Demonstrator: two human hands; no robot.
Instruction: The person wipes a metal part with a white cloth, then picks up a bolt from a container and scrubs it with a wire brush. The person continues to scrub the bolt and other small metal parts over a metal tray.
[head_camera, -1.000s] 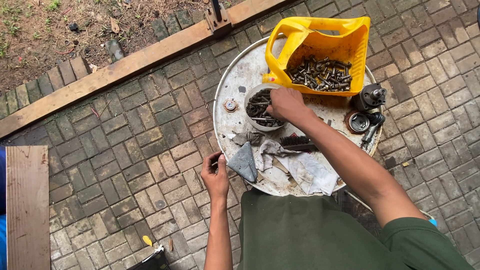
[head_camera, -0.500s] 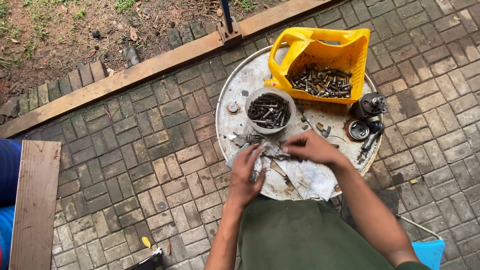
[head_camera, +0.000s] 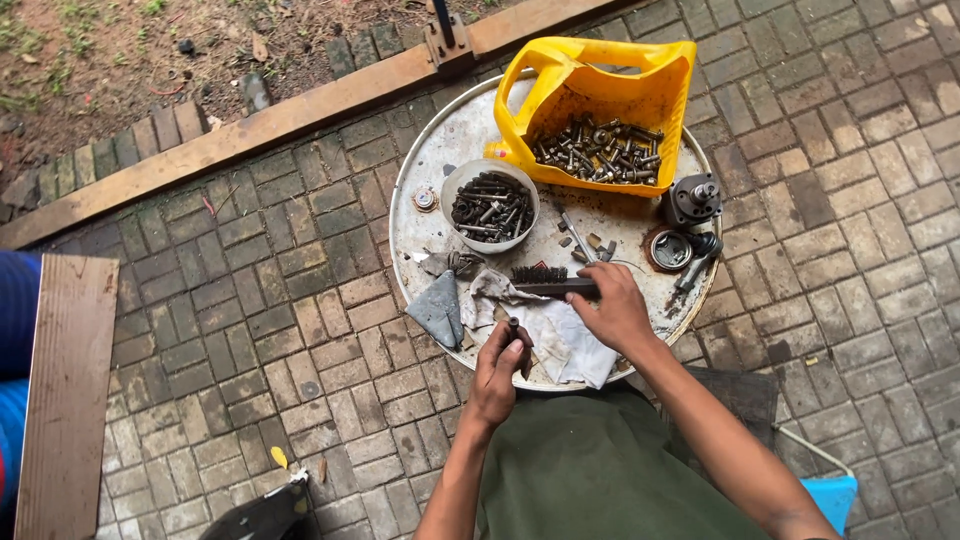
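My left hand (head_camera: 500, 372) holds a small dark bolt (head_camera: 514, 325) upright at the near edge of a round metal tray (head_camera: 432, 150). My right hand (head_camera: 612, 310) grips the handle of a wire brush (head_camera: 540, 276) that lies across a dirty white rag (head_camera: 560, 340) on the tray. A white bowl (head_camera: 489, 205) full of dark bolts sits behind the brush. A cut yellow jug (head_camera: 600, 100) holding several bolts and nuts stands at the tray's far side.
A grey cloth scrap (head_camera: 438, 310), a black round metal part (head_camera: 693, 198) and a ring-shaped part (head_camera: 668, 250) lie on the tray. Brick paving (head_camera: 270, 300) surrounds it. A wooden beam (head_camera: 250, 135) runs at the back, a plank (head_camera: 65, 390) at left.
My right hand has left the bowl and come back to the rag, where it took hold of the wire brush. My left hand now holds a bolt upright at the tray's edge.
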